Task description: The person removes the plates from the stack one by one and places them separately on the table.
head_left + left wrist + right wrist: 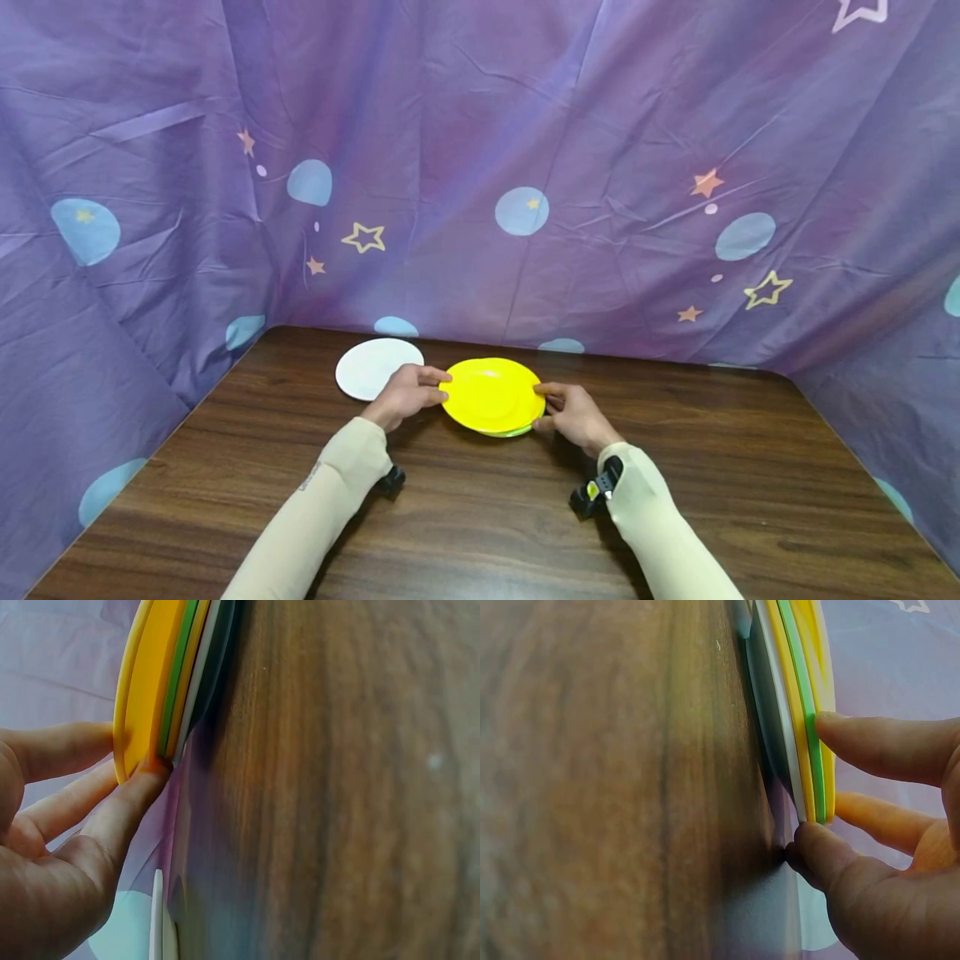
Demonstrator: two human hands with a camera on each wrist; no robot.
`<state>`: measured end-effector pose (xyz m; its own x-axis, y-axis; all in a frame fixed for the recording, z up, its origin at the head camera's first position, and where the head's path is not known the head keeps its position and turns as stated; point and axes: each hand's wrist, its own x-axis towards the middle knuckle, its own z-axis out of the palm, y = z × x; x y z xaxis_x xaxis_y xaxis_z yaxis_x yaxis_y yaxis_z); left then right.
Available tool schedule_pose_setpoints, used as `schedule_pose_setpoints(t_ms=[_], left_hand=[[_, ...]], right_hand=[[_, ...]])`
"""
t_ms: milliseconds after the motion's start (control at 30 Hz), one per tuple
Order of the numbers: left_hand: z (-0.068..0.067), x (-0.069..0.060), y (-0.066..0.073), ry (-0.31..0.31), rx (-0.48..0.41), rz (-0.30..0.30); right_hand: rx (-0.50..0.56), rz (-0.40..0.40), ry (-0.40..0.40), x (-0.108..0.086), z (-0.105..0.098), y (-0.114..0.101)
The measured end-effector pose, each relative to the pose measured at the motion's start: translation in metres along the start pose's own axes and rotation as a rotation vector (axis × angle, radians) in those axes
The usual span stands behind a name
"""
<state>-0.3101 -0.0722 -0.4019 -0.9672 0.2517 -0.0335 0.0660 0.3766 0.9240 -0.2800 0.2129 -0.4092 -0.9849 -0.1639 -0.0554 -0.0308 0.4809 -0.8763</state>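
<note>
Left hand point(408, 393), right hand point(579, 417) — fingers point(889, 748) parted — pinch plates point(491, 396).

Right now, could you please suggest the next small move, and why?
Perhaps the left hand and right hand should ease the top yellow plate into line with the green plate beneath: green shows past its near edge, and both hands touch the stacked rims.

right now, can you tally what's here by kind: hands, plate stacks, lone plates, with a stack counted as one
Bare hands: 2 (left hand, right hand)
Stack of round yellow, green and white plates, between the hands: 1
Lone round white plate, apart from the stack: 1
Total: 4
</note>
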Motion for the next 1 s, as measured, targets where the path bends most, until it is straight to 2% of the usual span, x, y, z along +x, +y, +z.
schedule_pose_setpoints(t_ms=[300, 700, 1000], left_hand=[[-0.009, -0.002, -0.004, 0.028, -0.019, 0.022], [-0.022, -0.005, -0.003, 0.031, -0.064, -0.016], [-0.033, -0.007, -0.009, 0.072, -0.070, 0.034]], right_hand=[[0.000, 0.002, -0.010, 0.002, 0.001, -0.001], [-0.011, -0.014, -0.013, 0.002, 0.000, 0.000], [-0.021, -0.006, -0.006, 0.002, 0.001, 0.000]])
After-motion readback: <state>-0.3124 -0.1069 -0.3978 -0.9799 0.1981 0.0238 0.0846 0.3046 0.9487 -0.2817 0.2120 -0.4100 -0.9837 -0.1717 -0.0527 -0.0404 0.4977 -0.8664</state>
